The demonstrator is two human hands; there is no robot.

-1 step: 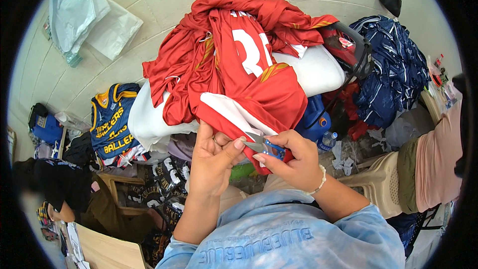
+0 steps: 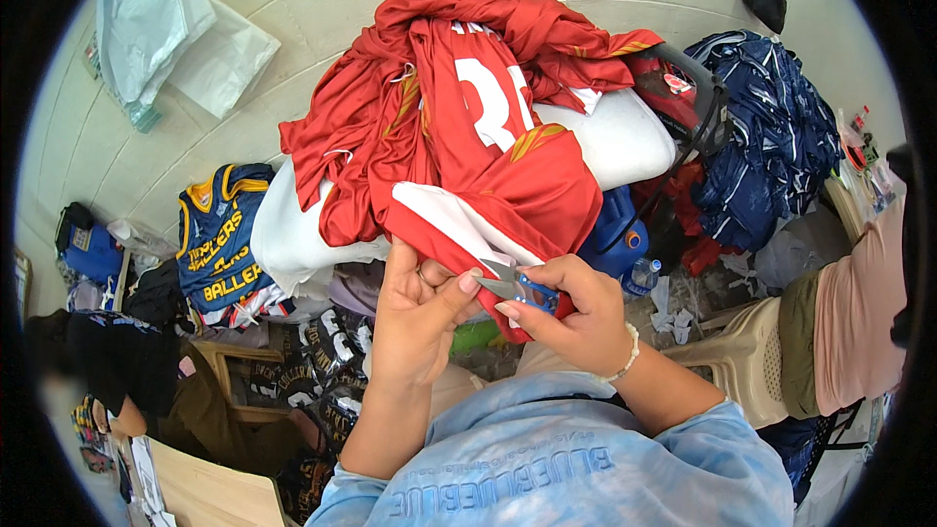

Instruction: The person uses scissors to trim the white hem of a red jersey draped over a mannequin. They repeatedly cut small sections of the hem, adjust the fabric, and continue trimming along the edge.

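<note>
A heap of red jerseys [image 2: 366, 137] with white and gold trim lies in front of me, its near edge drawn toward my lap. My left hand [image 2: 415, 317] pinches the near edge of a red jersey [image 2: 547, 190] between thumb and fingers. In my right hand [image 2: 583, 317] are small thread snips [image 2: 537, 295] with a blue handle and pointed metal blades. The blades reach to the left thumb and lie over the white-and-red hem. Whether they touch a thread is too small to tell.
White padded surfaces [image 2: 625, 141] bear the heap. Dark blue garments [image 2: 756, 137] are piled at right, a navy jersey [image 2: 223, 244] hangs at left. A blue jug [image 2: 610, 224] and a water bottle [image 2: 642, 276] stand below. People sit at left and right, beside a plastic chair [image 2: 732, 361].
</note>
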